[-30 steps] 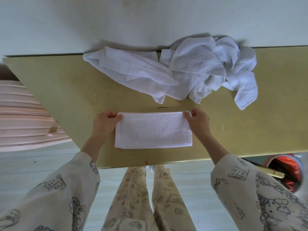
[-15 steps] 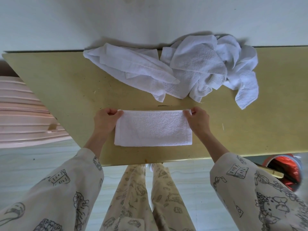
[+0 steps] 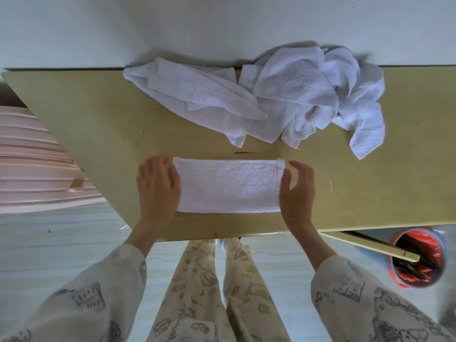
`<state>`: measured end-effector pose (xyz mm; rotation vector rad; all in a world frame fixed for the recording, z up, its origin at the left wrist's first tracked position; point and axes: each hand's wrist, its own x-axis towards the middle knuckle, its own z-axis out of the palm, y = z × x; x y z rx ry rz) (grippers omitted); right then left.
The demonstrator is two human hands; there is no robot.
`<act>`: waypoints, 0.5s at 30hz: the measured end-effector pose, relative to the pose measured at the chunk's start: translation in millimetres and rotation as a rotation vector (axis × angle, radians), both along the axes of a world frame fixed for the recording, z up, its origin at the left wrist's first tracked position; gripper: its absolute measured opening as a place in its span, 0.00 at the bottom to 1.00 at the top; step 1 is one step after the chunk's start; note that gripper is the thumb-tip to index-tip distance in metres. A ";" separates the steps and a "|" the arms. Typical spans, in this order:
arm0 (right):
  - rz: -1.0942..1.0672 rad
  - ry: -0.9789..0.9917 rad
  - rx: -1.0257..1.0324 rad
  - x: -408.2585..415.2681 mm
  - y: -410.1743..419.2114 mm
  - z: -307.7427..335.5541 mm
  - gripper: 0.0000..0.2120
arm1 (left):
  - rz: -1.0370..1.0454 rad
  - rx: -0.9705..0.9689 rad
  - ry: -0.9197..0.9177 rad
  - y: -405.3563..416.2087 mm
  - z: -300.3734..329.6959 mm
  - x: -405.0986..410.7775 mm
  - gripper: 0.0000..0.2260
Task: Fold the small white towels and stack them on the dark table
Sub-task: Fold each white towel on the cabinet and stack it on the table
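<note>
A small white towel (image 3: pixel 228 185), folded into a flat rectangle, lies near the front edge of the yellowish table (image 3: pixel 98 124). My left hand (image 3: pixel 158 186) rests flat at its left short edge, fingers extended and together, palm down. At the right short edge is my right hand (image 3: pixel 297 191), fingers spread and slightly curled, with its thumb against the towel's edge. Neither hand grips the cloth. A heap of crumpled white towels (image 3: pixel 283 97) lies at the back of the table against the wall.
A pale wall runs behind the table. A stack of pink plastic furniture (image 3: pixel 32 166) stands to the left. A round bin with a red liner (image 3: pixel 417 257) sits on the floor under the table's right front edge.
Both hands have let go of the towel's far corners and moved down to its short sides. The towel lies flat in the same place.
</note>
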<state>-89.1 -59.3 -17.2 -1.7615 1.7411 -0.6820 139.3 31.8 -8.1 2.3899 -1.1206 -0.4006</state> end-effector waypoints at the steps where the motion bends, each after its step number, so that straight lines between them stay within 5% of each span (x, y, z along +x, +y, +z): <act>1: 0.142 0.043 -0.061 2.7 9.9 -6.3 0.15 | -0.134 0.011 -0.048 5.0 -4.8 -13.2 0.12; 5: 0.566 0.207 -0.189 27.5 35.1 -31.5 0.17 | -0.481 0.090 -0.153 3.5 -30.6 -54.4 0.15; 10: 0.595 0.435 -0.182 21.9 25.1 -63.4 0.23 | -0.549 0.284 -0.257 -3.8 -61.4 -46.5 0.22; 15: 0.613 0.542 -0.175 15.7 22.0 -65.9 0.26 | -0.508 0.239 -0.366 3.8 -65.3 -33.6 0.24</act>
